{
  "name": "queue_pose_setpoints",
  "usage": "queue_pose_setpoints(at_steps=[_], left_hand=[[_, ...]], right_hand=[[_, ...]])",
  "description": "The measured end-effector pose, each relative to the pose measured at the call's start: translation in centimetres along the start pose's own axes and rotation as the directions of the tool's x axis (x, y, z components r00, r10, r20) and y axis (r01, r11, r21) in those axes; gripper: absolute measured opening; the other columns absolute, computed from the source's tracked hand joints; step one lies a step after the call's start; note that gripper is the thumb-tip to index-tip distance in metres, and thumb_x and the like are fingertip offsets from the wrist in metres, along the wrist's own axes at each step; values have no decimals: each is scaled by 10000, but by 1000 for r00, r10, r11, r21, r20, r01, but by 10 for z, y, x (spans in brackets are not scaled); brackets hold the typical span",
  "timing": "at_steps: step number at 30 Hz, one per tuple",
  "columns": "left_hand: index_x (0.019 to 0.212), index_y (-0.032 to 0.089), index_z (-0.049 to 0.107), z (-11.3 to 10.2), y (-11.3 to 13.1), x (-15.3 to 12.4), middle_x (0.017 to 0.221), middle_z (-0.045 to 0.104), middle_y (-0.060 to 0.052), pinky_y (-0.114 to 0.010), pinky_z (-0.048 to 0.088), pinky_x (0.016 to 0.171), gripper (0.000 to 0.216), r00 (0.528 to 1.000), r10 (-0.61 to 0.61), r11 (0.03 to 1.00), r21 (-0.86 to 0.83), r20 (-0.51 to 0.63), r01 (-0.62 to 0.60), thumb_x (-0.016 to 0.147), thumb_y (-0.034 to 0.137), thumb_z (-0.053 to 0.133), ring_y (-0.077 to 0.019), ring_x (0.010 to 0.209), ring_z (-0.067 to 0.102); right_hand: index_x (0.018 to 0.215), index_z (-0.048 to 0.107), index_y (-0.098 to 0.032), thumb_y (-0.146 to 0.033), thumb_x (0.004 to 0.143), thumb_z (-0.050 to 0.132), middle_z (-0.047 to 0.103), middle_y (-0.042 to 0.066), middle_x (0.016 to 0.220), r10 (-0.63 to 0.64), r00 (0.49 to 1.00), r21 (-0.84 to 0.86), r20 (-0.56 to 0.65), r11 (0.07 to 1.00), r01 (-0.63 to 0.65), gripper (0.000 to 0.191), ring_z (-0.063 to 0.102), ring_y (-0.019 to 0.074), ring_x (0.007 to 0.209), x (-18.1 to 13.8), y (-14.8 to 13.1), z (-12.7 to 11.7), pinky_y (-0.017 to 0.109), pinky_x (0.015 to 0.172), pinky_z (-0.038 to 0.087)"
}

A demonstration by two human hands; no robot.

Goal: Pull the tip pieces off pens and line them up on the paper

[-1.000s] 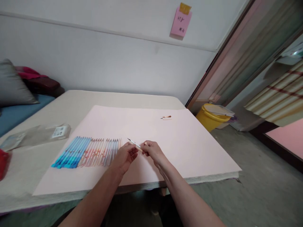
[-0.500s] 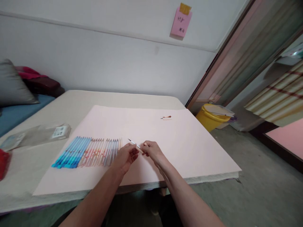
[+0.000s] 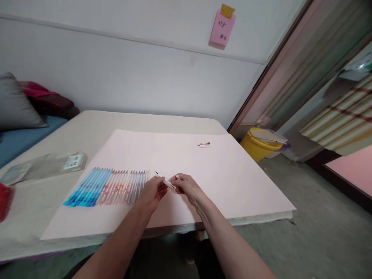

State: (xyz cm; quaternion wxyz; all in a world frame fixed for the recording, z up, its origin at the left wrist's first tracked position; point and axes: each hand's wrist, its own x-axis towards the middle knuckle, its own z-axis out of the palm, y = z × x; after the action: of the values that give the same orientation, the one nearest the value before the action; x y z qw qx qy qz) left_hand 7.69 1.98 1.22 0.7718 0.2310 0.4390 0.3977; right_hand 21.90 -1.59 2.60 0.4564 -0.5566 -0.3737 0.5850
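My left hand (image 3: 154,190) is closed on a slim white pen (image 3: 167,183), whose dark pointed tip slants up and away to the left. Close beside it, my right hand (image 3: 185,184) pinches a small pinkish piece (image 3: 178,177) that shows above its fingers; its exact kind is too small to tell. The right fingertips are at the pen's rear end, though whether they touch it is unclear. Left of my hands, a row of pens lies side by side: blue pens (image 3: 88,186) on the left, pale pink and grey-blue printed pens (image 3: 123,186) on the right.
Two small pen parts (image 3: 204,144) lie far back on the pale pink board (image 3: 232,178). A clear plastic bag (image 3: 50,166) with a label and a red object (image 3: 4,201) are at left. A yellow bucket (image 3: 258,145) stands right of the table.
The pen in my left hand has shifted slightly left, and more of its rear end shows. My right hand has moved only a little.
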Motion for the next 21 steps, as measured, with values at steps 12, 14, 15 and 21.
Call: queue_pose_setpoints(at_steps=[12, 14, 15, 21], left_hand=[[705, 167, 523, 4, -8, -6, 651, 585, 1, -183, 423, 501, 179, 997, -79, 990, 119, -1, 79, 639, 227, 678, -93, 572, 565], [705, 170, 524, 6, -9, -6, 664, 591, -2, -186, 421, 507, 189, 997, -80, 985, 154, -5, 79, 633, 244, 681, -97, 584, 568], [711, 171, 529, 6, -10, -6, 674, 596, -4, -187, 422, 512, 191, 997, -76, 982, 172, -6, 76, 632, 253, 683, -97, 591, 569], [747, 172, 568, 8, -10, -8, 689, 600, -4, -190, 420, 524, 206, 999, -46, 971, 233, -11, 47, 625, 281, 692, -100, 610, 572]], right_hand=[[787, 652, -128, -136, 536, 572, 567, -3, 606, 45, 999, 211, 3, 976, -45, 264, 463, 91, 523, 11, 7, -2, 234, 547, 351], [794, 662, -127, -142, 542, 588, 574, -1, 617, 43, 999, 181, 14, 983, -45, 264, 466, 94, 535, 9, 6, -2, 235, 550, 346], [792, 664, -128, -151, 549, 597, 577, -1, 621, 45, 999, 156, 22, 987, -48, 253, 468, 95, 540, 8, 5, -1, 236, 554, 346], [777, 671, -140, -262, 606, 644, 589, -2, 614, 56, 997, -13, 48, 998, -56, 212, 475, 111, 559, 5, 4, -2, 250, 566, 345]])
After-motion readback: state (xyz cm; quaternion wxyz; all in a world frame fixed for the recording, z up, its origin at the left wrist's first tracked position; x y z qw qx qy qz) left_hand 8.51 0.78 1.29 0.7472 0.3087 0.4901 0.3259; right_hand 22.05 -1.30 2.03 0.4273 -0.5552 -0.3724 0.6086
